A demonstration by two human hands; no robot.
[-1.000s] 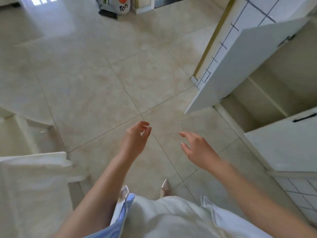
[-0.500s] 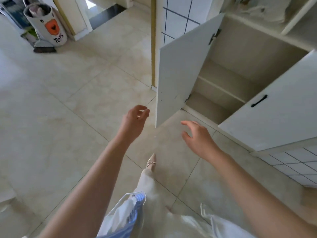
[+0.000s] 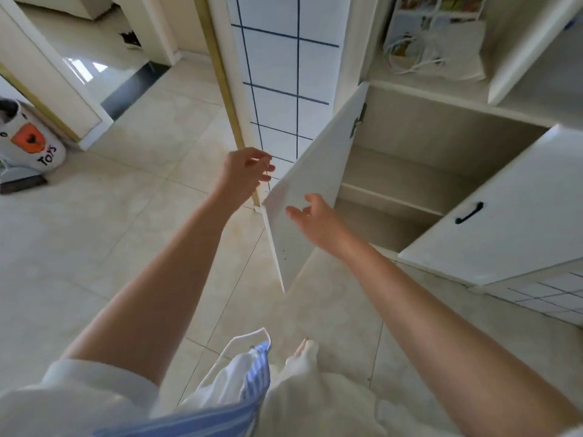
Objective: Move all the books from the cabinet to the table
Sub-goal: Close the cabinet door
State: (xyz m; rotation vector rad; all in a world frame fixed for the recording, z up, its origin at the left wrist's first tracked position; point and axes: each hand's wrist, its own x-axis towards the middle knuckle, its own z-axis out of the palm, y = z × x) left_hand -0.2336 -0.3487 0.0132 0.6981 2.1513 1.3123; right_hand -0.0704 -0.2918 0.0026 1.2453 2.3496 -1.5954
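Observation:
The white cabinet (image 3: 426, 143) stands on the right with its left door (image 3: 315, 184) swung wide open. Its two lower shelves show no books. My left hand (image 3: 244, 171) hovers just left of the door's outer edge, fingers loosely curled, holding nothing. My right hand (image 3: 315, 219) is in front of the door's inner face near its edge, fingers spread and empty. On the open shelf above the cabinet lie a white bag (image 3: 448, 52) with a coiled cable and some printed covers (image 3: 438, 7) behind it. No table is in view.
The cabinet's right door (image 3: 504, 212) with a black handle is partly open. A tiled white column with blue lines (image 3: 277, 74) stands left of the cabinet. A toy bin marked "Toys" (image 3: 28, 143) sits at the far left on the tiled floor.
The view has swung from the floor toward the cabinet. Both empty hands have risen and moved up to the open left door.

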